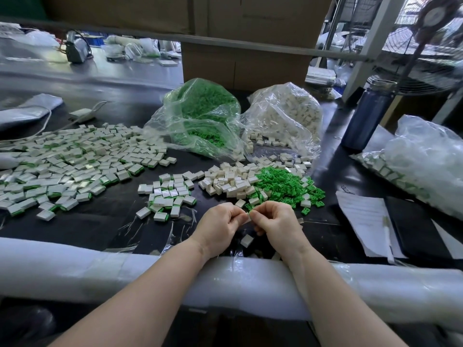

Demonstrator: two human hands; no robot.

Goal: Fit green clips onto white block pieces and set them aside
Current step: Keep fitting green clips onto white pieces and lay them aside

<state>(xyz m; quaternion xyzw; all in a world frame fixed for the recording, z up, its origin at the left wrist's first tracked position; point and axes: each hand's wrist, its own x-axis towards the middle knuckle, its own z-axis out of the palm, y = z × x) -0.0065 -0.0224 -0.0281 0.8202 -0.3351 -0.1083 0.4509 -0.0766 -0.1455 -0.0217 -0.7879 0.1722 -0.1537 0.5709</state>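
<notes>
Here, left hand (217,225) and right hand (275,222) fingertip to fingertip, each grip pinching one small green clip (248,213).

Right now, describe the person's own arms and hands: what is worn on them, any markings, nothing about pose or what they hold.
Both forearms are bare as far as the picture shows; no sleeve comes into view. The left hand and right hand wear no gloves. No ring, watch, bracelet or marking shows on either hand or wrist, and no finger covers or tape can be seen.
</notes>
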